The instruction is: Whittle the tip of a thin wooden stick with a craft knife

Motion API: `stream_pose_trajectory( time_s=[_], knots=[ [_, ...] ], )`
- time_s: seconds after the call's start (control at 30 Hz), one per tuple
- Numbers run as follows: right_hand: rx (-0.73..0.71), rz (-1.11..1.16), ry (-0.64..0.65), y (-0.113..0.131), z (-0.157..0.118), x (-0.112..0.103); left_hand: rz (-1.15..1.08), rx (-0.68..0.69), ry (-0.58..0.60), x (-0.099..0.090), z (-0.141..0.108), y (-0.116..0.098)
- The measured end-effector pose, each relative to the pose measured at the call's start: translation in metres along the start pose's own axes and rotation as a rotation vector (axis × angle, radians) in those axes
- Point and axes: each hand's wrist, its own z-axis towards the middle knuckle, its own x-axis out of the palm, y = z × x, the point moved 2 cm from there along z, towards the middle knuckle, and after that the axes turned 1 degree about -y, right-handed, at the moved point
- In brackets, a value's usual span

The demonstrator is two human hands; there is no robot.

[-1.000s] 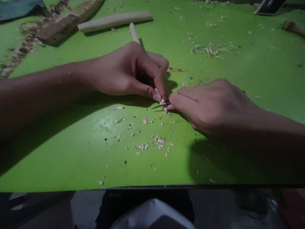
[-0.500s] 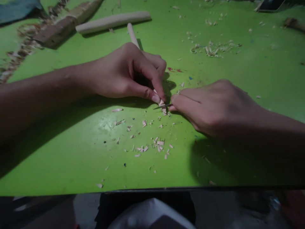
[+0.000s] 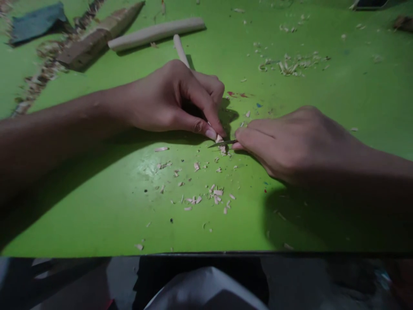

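My left hand (image 3: 176, 99) is closed around a thin pale wooden stick (image 3: 181, 51), whose far end sticks out behind the knuckles. Between thumb and forefinger the stick's near end shows, pressed down toward the green table (image 3: 97, 215). In my right hand (image 3: 287, 140) is a small knife with its handle hidden by the fingers. The knife's narrow blade (image 3: 222, 143) points left and lies across the stick's near end, just below my left thumb tip. Small wood chips (image 3: 217, 193) are scattered on the table below the blade.
Toward the back lie a thicker pale wooden rod (image 3: 158, 33), a brown piece of wood (image 3: 87, 47) and a grey-blue sheet (image 3: 37, 22). Wood shavings (image 3: 292, 65) are strewn behind my right hand, with a dark flat object (image 3: 369, 4) at the far right edge.
The view has shifted slightly, showing more of the grey-blue sheet. My right hand with the knife sits a little further right; the blade is still at the stick's end.
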Motion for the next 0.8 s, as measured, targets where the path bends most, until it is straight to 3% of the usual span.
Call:
stream_pose_trajectory(
  time_s=[0.27, 0.47, 0.63, 0.8],
  knots=[
    [0.037, 0.019, -0.083, 0.009, 0.002, 0.004, -0.027, -0.013, -0.036, 0.002, -0.001, 0.0],
    [0.056, 0.149, 0.083, 0.0, 0.004, -0.007, -0.01, -0.01, -0.009, 0.0, 0.0, -0.001],
    [-0.011, 0.138, -0.096, -0.009, -0.001, -0.005, -0.026, -0.003, 0.0, -0.001, 0.001, 0.0],
    [-0.005, 0.157, -0.167, -0.011, -0.008, 0.0, -0.049, -0.012, -0.013, 0.0, 0.0, 0.001]
  ],
)
